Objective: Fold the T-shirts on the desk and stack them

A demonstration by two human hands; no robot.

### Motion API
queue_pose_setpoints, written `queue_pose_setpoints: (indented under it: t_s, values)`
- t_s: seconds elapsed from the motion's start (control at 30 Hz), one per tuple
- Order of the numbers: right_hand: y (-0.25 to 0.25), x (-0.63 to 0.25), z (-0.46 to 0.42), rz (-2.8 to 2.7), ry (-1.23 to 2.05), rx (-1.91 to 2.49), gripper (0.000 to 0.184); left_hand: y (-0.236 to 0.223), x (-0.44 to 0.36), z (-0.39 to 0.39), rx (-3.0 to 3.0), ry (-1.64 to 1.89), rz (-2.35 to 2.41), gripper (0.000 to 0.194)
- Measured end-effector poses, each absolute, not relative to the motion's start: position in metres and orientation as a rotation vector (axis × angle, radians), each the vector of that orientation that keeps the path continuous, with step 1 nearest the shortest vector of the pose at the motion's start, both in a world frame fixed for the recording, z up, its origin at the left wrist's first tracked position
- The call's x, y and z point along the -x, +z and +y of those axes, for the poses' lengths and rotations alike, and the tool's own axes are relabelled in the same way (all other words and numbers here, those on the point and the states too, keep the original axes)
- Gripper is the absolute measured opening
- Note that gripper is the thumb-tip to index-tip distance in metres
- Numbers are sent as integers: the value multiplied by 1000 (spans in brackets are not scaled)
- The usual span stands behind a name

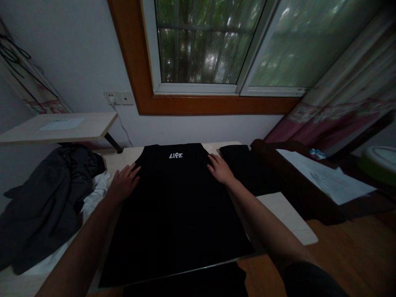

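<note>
- A black shirt (179, 214) lies spread flat on a pale table (289, 218), white print near its far end, its lower part reaching the table's near edge.
- The left hand (126, 181) rests on the shirt's left edge, fingers stretched out and slightly apart, clutching nothing.
- The right hand (220, 168) lies on the shirt's right edge near the far end, palm down, fingers extended, its grip likewise loose and wide.
- Just right of the shirt, a black cloth (244, 165) lies on the table; whether it is folded is too dark to tell.
- At the left, a dark grey garment (49, 206) lies heaped, with a white cloth (97, 189) beside it.
- Above that heap, a raised shelf (24, 131) carries a sheet of paper (62, 123).
- On the right, dark brown furniture (303, 194) bears loose papers (328, 177).
- At the far right is a round green tub-like thing (379, 167) with a pale top, blurred; its contents cannot be made out.
- A wall socket (119, 98) holds a plug with a thin cord.
</note>
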State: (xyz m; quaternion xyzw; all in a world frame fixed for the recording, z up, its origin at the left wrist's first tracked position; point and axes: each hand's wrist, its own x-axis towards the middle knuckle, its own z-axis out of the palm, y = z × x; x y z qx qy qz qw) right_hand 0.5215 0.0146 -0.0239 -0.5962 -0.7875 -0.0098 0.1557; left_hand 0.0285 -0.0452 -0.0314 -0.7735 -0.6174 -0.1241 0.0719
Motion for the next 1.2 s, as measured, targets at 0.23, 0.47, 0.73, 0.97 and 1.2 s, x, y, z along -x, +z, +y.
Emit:
queue_pose_setpoints:
  t_s: [0.23, 0.47, 0.73, 0.97, 1.2]
  values:
    - [-23, -532, -36, -2080, 62, 1729, 65, -31, -16, -77, 2365, -561, -1877, 59]
    - [-8, -532, -68, -2059, 377, 1760, 66, -18, -24, -118, 2484, -630, -2160, 66]
    - [20, -537, -84, -2040, 594, 2062, 57, 10, -13, -138, 2874, -502, -2315, 54]
    - [30, -549, -83, -2163, 915, 1881, 59, 15, 2, -132, 3037, -317, -2267, 48]
    - [16, -542, -58, -2177, 406, 1867, 45, 1, -3, -106, 2658, -499, -1888, 45]
